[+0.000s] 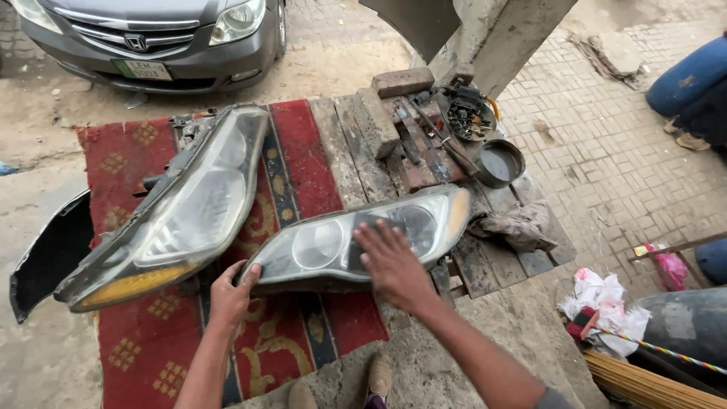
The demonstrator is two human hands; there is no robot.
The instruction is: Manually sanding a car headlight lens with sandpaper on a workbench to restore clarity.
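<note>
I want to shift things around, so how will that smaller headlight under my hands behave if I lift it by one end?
The smaller headlight looks like a rigid moulded shell, so it should stay stiff, not flop. Mostly hollow behind the lens, it is probably light for its bulk. Its smooth, curved lens under the right hand may be slippery; the left hand gripping the end edge seems surer.

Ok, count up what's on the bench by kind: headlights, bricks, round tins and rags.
Headlights: 2, a large one and a smaller one that the left hand grips at its end while the right hand lies flat on its lens
Bricks: 2
Round tins: 2
Rags: 1
Total: 7
</note>
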